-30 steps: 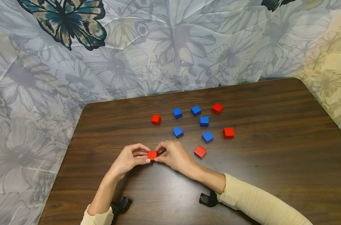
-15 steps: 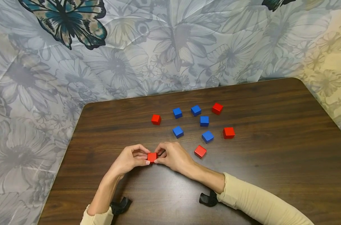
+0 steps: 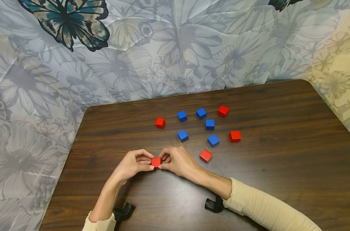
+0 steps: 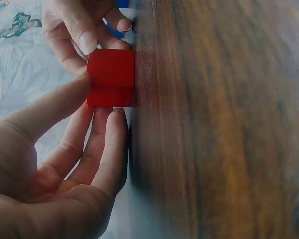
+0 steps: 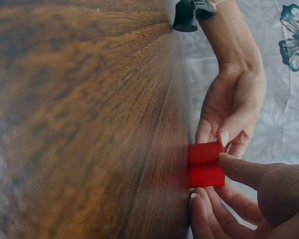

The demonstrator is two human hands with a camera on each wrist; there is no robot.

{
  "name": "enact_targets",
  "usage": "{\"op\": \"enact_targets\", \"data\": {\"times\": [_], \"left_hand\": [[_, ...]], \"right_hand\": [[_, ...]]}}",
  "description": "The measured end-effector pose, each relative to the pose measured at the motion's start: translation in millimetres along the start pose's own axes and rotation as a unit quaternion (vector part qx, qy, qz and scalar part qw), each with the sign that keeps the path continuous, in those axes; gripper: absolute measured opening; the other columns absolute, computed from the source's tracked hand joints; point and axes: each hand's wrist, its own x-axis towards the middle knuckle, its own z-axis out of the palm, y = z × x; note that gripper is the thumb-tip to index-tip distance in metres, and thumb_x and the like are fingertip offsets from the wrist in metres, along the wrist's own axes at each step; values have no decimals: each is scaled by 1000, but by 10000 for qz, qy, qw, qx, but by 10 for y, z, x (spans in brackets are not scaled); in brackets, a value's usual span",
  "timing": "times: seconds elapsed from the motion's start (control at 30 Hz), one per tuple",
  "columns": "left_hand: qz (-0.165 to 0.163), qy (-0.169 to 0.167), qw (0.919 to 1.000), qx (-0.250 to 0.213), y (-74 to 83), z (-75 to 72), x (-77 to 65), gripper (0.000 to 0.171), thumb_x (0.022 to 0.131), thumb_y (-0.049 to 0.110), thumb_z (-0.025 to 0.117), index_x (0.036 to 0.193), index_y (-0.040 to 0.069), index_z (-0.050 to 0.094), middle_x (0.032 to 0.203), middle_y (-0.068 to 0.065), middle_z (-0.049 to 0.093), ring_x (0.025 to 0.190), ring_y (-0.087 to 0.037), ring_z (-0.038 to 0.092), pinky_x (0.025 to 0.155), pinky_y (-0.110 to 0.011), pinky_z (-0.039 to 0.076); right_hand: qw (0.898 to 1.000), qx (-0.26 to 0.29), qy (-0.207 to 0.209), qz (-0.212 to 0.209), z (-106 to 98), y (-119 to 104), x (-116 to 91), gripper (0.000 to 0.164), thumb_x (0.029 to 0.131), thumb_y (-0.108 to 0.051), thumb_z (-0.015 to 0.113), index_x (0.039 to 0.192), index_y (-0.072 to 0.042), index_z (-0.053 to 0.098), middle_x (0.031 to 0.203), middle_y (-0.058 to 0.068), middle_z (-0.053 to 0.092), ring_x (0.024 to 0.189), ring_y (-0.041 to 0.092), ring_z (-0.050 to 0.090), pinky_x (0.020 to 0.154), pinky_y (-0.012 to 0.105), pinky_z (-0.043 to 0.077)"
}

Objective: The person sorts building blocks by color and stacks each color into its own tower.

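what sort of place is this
Probably an indoor tabletop recording spot: a wood-grain table, a creased floral backdrop printed with butterflies beyond it, and a black device at each wrist.

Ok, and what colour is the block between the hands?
The block is plain red, clearest in the left wrist view.

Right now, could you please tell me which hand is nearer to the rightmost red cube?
The right hand is nearer, to the near left of the rightmost red cube. The left hand is farther left, beyond the held red cube.
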Motion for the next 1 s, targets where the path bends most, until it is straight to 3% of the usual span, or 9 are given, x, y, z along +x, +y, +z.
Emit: {"op": "enact_targets", "data": {"times": [0.43, 0.8, 1.0], "left_hand": [[-43, 9, 10000, 79, 27, -14, -7, 34, 83, 1, 79, 113, -6, 65, 109, -18, 67, 101, -27, 66, 81, -28, 57], [105, -149, 9992, 366, 45, -28, 43, 30, 81, -1, 79, 107, -5, 65, 103, -17, 68, 97, -26, 67, 80, -28, 57], [128, -182, 9990, 386, 46, -26, 46, 30, 80, 0, 80, 107, -4, 66, 104, -17, 69, 98, -26, 67, 81, -28, 57]], "right_hand": [[9999, 67, 77, -133, -174, -45, 8, 27, 79, -17, 85, 102, -10, 74, 97, -1, 73, 82, 10, 68, 71, 21, 54], [9942, -305, 729, -726, -452, 25, -94, 27, 80, -18, 85, 104, -14, 74, 100, -3, 72, 86, 11, 68, 74, 24, 54], [9909, -474, 796, -979, -545, 71, -134, 25, 82, -20, 84, 105, -16, 74, 101, -4, 72, 87, 15, 69, 74, 27, 55]]}}
